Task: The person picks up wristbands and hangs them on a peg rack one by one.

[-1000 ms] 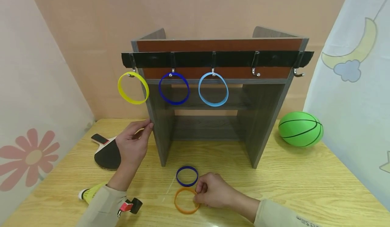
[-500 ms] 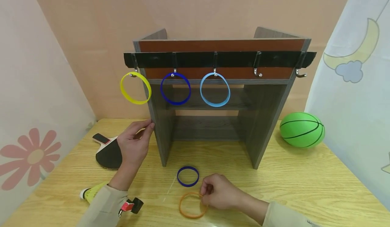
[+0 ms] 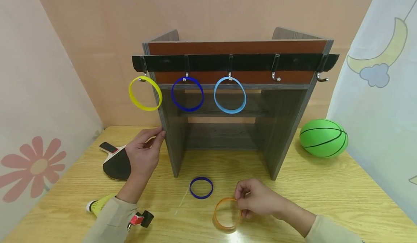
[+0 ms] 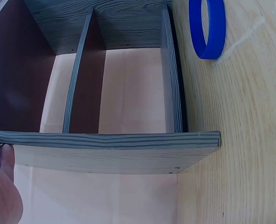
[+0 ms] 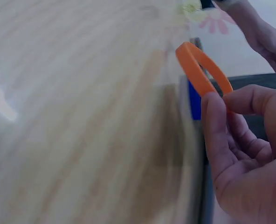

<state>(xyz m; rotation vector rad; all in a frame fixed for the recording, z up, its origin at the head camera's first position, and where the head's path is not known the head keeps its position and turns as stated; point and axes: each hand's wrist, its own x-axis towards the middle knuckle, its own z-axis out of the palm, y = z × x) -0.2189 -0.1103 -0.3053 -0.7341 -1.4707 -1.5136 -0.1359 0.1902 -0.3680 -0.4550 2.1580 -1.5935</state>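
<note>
Orange ring over the tabletop, right of the dark-blue ring; contact beneath unclear. Right hand pinches its rim, I judge to leave the loop free. Thin, plain band, roughly round in my head view. Farther out, left hand pinches the shelf unit's side edge, presumably steadying it.

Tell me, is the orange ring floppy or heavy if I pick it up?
Probably not very floppy: the orange ring shows as an open loop though the right hand pinches just one side. It's likely light, since the band is thin and only the thumb and fingertips hold it. It might roll a little if stood on its edge, because it's round.
</note>
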